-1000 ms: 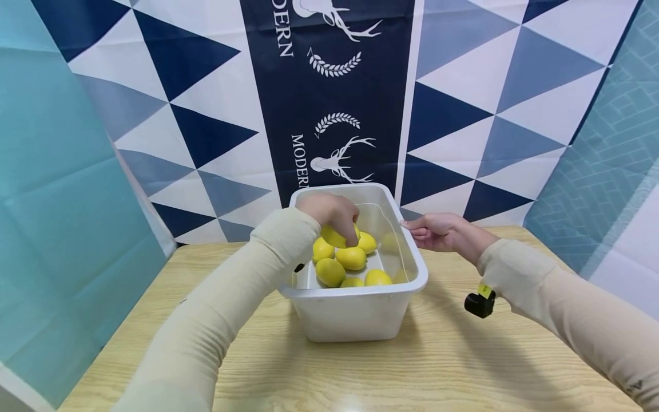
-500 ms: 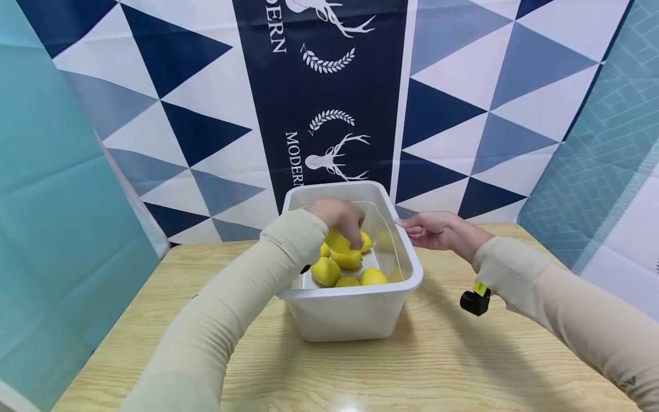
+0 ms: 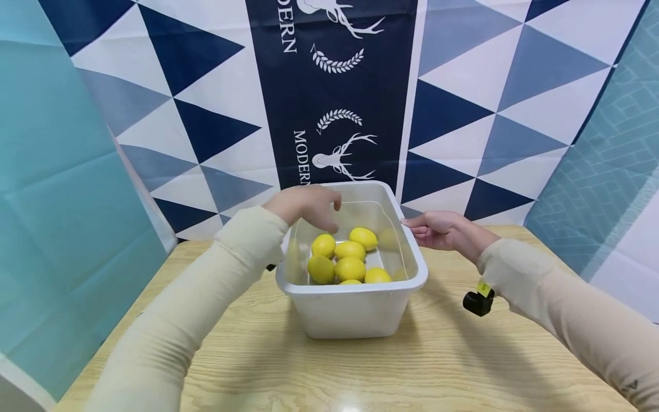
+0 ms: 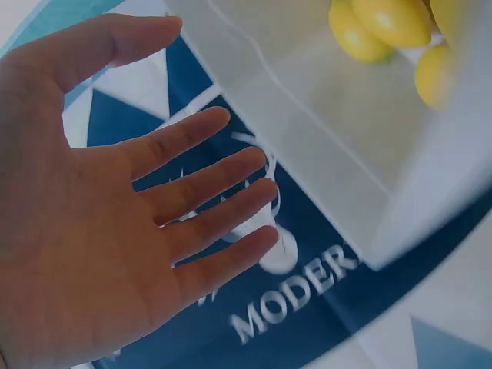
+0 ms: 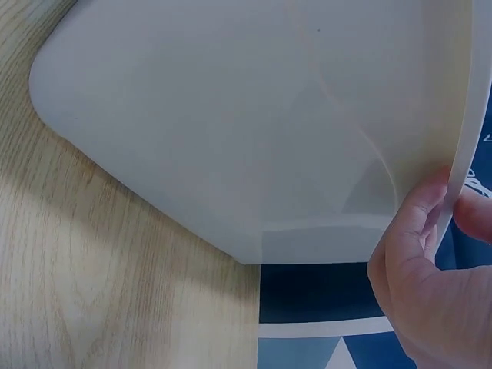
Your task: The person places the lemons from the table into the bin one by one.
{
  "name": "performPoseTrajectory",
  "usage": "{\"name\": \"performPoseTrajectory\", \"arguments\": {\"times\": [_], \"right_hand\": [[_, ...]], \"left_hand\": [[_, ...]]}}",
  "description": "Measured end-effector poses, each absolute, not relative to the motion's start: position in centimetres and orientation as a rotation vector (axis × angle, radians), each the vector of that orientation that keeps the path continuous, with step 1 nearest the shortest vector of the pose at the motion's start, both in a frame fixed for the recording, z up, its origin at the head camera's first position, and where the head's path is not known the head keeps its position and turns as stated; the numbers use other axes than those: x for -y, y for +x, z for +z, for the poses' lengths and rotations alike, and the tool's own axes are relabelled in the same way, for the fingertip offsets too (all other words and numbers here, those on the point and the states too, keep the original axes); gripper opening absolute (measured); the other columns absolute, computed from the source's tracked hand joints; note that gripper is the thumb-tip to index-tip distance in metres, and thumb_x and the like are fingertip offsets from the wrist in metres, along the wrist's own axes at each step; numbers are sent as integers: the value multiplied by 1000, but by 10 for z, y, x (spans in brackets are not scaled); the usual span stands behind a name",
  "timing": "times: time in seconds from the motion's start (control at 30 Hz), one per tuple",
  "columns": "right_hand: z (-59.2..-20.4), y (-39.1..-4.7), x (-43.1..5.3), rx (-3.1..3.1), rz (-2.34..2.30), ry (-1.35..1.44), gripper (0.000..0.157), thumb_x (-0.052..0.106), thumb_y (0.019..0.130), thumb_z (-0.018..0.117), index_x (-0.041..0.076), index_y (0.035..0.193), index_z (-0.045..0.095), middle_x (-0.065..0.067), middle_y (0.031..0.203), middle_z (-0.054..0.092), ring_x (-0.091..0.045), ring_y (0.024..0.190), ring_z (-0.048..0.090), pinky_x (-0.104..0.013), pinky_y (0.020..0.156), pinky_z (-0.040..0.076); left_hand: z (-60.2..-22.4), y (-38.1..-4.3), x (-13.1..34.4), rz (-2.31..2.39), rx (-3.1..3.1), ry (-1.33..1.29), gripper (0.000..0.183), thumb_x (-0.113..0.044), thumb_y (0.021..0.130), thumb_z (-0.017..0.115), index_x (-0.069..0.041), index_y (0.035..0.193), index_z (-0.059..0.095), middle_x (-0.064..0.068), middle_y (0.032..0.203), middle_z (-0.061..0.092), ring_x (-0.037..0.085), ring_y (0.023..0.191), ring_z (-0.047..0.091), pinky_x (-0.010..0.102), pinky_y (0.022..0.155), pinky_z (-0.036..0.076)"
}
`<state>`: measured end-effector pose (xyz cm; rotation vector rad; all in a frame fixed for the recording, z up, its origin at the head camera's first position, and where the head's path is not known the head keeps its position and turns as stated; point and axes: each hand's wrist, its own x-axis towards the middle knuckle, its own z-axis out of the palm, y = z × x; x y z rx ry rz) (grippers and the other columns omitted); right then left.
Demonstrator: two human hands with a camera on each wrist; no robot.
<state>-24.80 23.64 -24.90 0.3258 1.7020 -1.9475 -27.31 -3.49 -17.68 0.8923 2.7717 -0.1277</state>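
Observation:
A white plastic tub (image 3: 350, 312) stands on the table with several yellow lemons (image 3: 350, 269) inside. Over the tub's left side is my left hand (image 3: 309, 206), holding nothing. In the left wrist view that hand (image 4: 115, 223) has its fingers spread and the lemons (image 4: 392, 21) lie beyond the tub's wall. My right hand (image 3: 437, 230) grips the right rim of the tub. The right wrist view shows the rim pinched between the thumb and curled fingers of this hand (image 5: 430, 292), against the tub's outer wall (image 5: 215, 131).
The wooden table (image 3: 247, 366) extends in front of the tub and to both sides. Behind it hangs a patterned cloth (image 3: 334, 86) with triangles and deer, and teal cloth (image 3: 56, 189) hangs at the left. A small black camera (image 3: 479, 303) is worn at the right wrist.
My left hand has let go of a lemon, which now lies among the others, and has risen up and left with its fingers loosened. My right hand stays on the rim.

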Motion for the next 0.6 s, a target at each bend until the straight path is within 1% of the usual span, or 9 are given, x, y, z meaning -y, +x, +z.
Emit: {"name": "performPoseTrajectory", "arguments": {"times": [0.1, 0.3, 0.43, 0.5, 0.53, 0.6], "right_hand": [[-252, -247, -240, -1687, -1967, 318, 26, 11, 100, 51, 12, 82, 70, 5, 69, 65, -2, 59, 51, -14, 71, 55], [-255, -244, -244, -1660, -1990, 264, 30, 12, 102, 47, 12, 83, 71, 5, 66, 62, -2, 60, 50, -15, 70, 54], [-254, -242, -246, -1705, -1960, 212, 22, 14, 101, 50, 14, 88, 68, 5, 75, 67, -1, 69, 59, -16, 76, 56], [-253, -241, -248, -1743, -1933, 173, 14, 18, 101, 51, 12, 97, 63, 6, 82, 69, -2, 77, 64, -18, 81, 57], [-253, -240, -249, -1780, -1915, 158, 13, 20, 101, 51, 11, 105, 60, 6, 87, 70, -2, 82, 66, -19, 83, 57], [-254, -239, -253, -1876, -1862, 85, 31, 25, 103, 49, 5, 127, 51, 8, 93, 69, 0, 88, 67, -19, 86, 56]], "left_hand": [[-175, -268, 56, -113, -2845, 905, 56, -34, 84, 64, -15, 135, 52, 6, 137, 58, 23, 118, 55, 43, 105, 47], [-182, -259, 100, -75, -2990, 749, 59, -36, 84, 65, -17, 137, 51, 9, 140, 55, 28, 122, 55, 53, 104, 48], [-193, -256, 128, 22, -3076, 680, 60, -37, 85, 66, -13, 138, 50, 13, 143, 53, 33, 128, 53, 56, 104, 46], [-200, -253, 139, 82, -3112, 675, 61, -37, 86, 65, -11, 139, 49, 15, 145, 51, 36, 131, 50, 57, 106, 44], [-204, -253, 145, 105, -3131, 677, 61, -37, 87, 65, -11, 140, 48, 16, 145, 50, 37, 132, 49, 58, 106, 44], [-213, -251, 153, 150, -3169, 682, 62, -37, 87, 64, -9, 140, 47, 17, 146, 49, 39, 134, 47, 58, 107, 42]]}}
